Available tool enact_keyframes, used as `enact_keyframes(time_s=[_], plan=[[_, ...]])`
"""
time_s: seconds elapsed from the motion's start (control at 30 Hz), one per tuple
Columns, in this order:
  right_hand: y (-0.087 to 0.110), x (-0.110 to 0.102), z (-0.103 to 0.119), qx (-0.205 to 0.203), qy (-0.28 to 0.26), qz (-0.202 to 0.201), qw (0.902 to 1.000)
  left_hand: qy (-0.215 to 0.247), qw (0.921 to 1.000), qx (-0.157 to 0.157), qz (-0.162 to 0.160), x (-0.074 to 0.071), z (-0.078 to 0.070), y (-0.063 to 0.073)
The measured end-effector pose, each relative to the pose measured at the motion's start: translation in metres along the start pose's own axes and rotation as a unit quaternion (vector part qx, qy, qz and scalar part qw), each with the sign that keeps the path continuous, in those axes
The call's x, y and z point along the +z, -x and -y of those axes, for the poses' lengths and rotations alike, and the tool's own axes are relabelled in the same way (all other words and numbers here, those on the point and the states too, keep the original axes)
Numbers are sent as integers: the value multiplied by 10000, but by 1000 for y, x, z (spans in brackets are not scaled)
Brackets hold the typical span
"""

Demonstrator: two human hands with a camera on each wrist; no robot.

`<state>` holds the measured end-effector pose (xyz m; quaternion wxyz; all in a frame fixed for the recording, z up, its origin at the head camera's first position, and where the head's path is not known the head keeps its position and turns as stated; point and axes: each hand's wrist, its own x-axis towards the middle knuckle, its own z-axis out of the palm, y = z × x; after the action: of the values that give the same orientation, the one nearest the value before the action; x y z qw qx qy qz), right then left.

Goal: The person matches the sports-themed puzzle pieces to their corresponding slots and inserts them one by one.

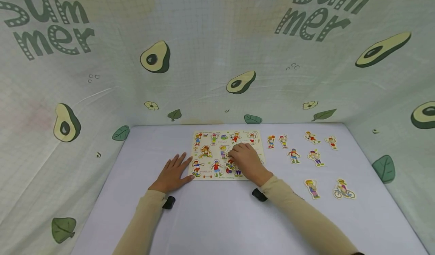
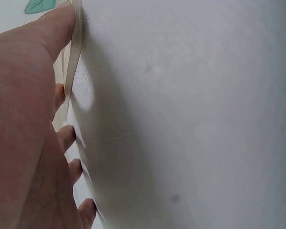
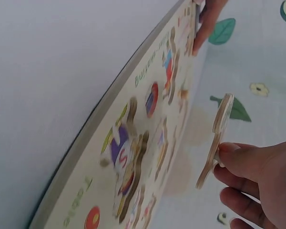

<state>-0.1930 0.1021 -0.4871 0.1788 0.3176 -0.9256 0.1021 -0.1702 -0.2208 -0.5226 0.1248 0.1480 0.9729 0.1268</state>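
A flat wooden picture board (image 1: 208, 176) printed with children playing sports lies on the table. My right hand (image 1: 249, 163) is over its right part. In the right wrist view, the thumb and fingers of my right hand (image 3: 250, 176) pinch a thin wooden puzzle piece (image 3: 218, 126), held edge-on and raised off the board; its picture cannot be made out there. My left hand (image 1: 172, 173) lies flat and spread at the board's left edge. In the left wrist view, the thumb of that left hand (image 2: 19, 119) touches the board's side (image 2: 76, 50).
To the right of the board lie several loose puzzle pieces, among them a cyclist (image 1: 344, 189), a batter (image 1: 312, 189) and a figure in a purple top (image 1: 316, 158). A patterned cloth (image 1: 200, 58) hangs behind the white table (image 1: 217, 221) and at its sides.
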Motion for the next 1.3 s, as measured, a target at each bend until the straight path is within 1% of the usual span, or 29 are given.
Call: enact_keyframes(time_s=[0.3,0.63,0.93,1.13,1.3], plan=[[-23,17,36,-339,-57,-27,9994,13,10000,18,18,1,1,0],[-42,29,63,-380,-141,223,9989,-52,9999,100,-6,4,5,-4],[-50,47,78,-442,25,633,9970,-32,9999,132,-37,4,5,-4],[-56,53,83,-407,64,892,9952,-81,9999,141,-17,3,5,-3],[-60,58,86,-427,256,1114,9925,-108,9997,210,-19,3,5,-4]])
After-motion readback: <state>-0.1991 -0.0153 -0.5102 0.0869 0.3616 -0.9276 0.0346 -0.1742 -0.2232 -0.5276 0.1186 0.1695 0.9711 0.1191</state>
